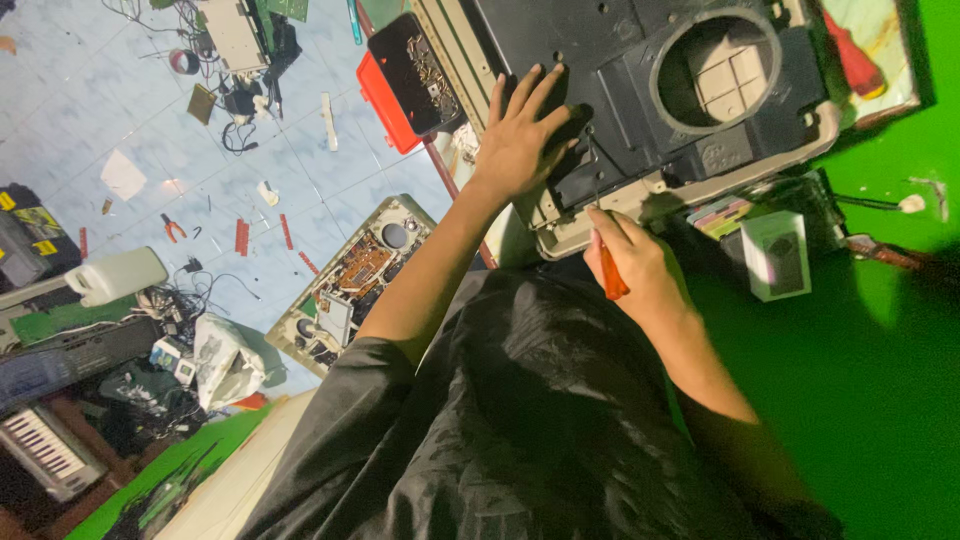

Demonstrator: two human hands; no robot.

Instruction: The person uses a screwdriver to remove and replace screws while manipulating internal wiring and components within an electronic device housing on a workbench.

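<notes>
Screwdriver [610, 272], with its orange-red handle, sits inside the right hand [640, 270], whose fingers are wrapped tight around it so that only a strip of the handle shows below the knuckles. Its thin metal shaft rises out of the top of the fist and meets the near edge of the black device housing [620, 90], just beside the beige rim of that housing; the very tip is too fine to make out. The left hand [520, 135] lies flat on the housing with fingers spread, palm pressed on the dark plastic, just to the left of the shaft and close above the right hand. It grasps nothing.

Taking the housing as the landmark: a large round opening [715, 70] is cut into its top face, to the right of the flat hand, with a pale grid showing inside. Off its left edge a red tray [385, 105] lies under a black tray of small parts [415, 70]. Below its lower right corner a small white box [775, 255] stands on the green surface [880, 380], next to a stack of coloured notes [722, 215]. Farther left of the housing, on the pale tiled floor [150, 130], an opened circuit chassis [350, 285] lies face up, with pliers [172, 228] and a white jug [115, 275] well apart beyond it.
</notes>
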